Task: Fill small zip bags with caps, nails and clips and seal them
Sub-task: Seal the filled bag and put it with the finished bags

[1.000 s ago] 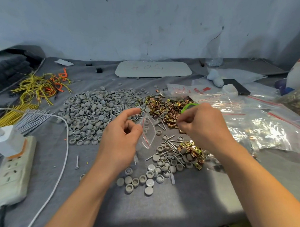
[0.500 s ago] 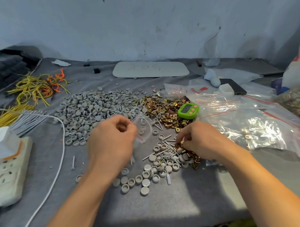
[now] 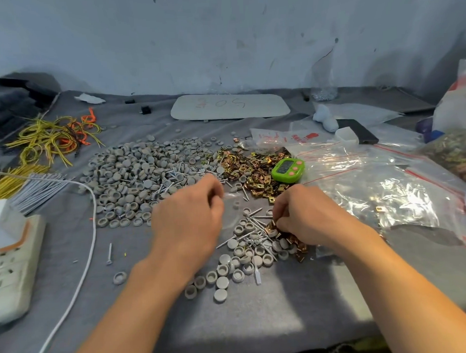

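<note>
Head view: left hand (image 3: 191, 220) pinches a clear zip bag (image 3: 230, 197); right hand (image 3: 304, 218) has its grip curled round gold clips (image 3: 299, 246). Keep the bag mouth open nearby.

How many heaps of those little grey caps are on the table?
2: a big heap beyond the left hand, and a small heap near the right hand, which may hide some caps.

The caps (image 3: 137, 177) are grey. The clips (image 3: 252, 170) are shiny gold and brown. The nails (image 3: 257, 225) are silver. The timer (image 3: 287, 170) is bright green with pink buttons. The wires (image 3: 51, 137) are yellow and orange. The counter (image 3: 258, 320) is grey.
</note>
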`<control>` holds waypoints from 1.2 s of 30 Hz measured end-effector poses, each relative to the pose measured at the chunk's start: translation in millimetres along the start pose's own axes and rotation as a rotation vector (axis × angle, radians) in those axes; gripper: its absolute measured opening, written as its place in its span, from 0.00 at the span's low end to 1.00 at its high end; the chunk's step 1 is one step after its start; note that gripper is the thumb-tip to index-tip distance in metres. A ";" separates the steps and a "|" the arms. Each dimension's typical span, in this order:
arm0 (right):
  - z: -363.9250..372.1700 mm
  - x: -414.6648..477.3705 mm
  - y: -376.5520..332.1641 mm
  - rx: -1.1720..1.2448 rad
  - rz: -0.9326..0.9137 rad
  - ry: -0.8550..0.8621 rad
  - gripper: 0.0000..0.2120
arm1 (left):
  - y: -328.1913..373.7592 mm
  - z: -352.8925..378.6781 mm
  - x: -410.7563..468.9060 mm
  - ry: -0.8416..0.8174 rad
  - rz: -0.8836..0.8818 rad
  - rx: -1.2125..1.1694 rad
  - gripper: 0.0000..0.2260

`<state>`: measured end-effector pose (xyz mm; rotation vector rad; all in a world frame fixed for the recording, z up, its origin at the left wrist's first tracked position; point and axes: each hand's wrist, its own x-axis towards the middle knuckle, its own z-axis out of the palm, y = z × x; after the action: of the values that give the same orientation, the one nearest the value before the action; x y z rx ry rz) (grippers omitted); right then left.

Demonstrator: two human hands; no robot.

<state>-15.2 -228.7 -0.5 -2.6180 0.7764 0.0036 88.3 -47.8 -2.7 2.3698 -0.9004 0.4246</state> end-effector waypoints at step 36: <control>-8.0 -14.3 -9.8 0.794 -0.117 0.057 0.12 | 6.8 -3.8 -11.5 -0.068 0.075 -0.252 0.12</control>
<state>-23.0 -216.8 12.2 -1.9015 0.4956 -0.3423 74.9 -43.8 -2.4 2.1362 -1.0129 0.2440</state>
